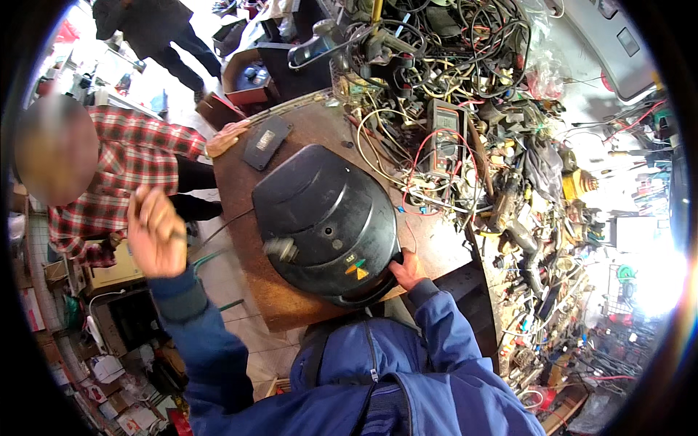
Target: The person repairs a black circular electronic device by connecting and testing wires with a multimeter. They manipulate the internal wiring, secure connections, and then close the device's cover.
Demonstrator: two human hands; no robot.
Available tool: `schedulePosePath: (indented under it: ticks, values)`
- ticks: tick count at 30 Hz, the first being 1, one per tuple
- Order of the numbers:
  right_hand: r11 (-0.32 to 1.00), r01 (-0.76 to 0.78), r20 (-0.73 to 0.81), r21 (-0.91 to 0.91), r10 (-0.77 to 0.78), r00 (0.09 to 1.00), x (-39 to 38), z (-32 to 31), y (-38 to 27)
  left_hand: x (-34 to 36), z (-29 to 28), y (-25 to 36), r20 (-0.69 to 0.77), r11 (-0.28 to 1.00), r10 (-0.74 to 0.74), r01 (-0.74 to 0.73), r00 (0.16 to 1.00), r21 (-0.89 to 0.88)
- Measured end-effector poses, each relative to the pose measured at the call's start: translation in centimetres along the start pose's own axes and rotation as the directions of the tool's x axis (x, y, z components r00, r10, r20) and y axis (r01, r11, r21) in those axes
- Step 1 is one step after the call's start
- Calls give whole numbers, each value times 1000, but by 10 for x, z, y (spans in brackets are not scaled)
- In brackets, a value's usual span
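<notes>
A large black rounded plastic housing point(327, 211) with a small hole in its top and warning stickers lies on a brown worktop point(291, 316). At its near right edge my right hand point(408, 270) grips the rim; some of the fingers are hidden. My left hand point(160, 236) is raised to the left, away from the housing, its fingers loosely bent and apart with nothing visible in them. A small pale, blurred cylindrical piece point(282, 249) shows over the housing's left side; I cannot tell whether it touches it. A flat dark cover plate point(267, 142) lies behind the housing.
A multimeter point(445, 138) with red leads sits at the back right, beside heaped cables point(472, 43) and tools. A person in a checked shirt point(138, 160) stands on the left, one hand on the worktop's edge. Another person point(156, 36) stands farther back.
</notes>
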State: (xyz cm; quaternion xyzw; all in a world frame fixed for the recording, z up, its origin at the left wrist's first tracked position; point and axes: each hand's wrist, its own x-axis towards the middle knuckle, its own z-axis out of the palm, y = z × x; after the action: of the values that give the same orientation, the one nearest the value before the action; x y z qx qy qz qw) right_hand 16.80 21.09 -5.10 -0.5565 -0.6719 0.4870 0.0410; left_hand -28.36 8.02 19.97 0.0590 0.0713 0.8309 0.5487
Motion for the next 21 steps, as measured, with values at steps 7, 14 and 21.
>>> schedulePosePath:
  ticks: [7, 14, 21]
  values:
    - [998, 47, 1, 40, -48, 999, 0, 5, 12, 145, -42, -14, 30, 975, 81, -73, 996, -211]
    - [998, 16, 39, 64, -19, 999, -2, 2, 10, 214, -130, -94, -355, 888, 119, -260, 927, -380]
    - [995, -50, 67, 85, 44, 997, -3, -2, 10, 256, -129, -163, -294, 840, -17, -146, 956, -523]
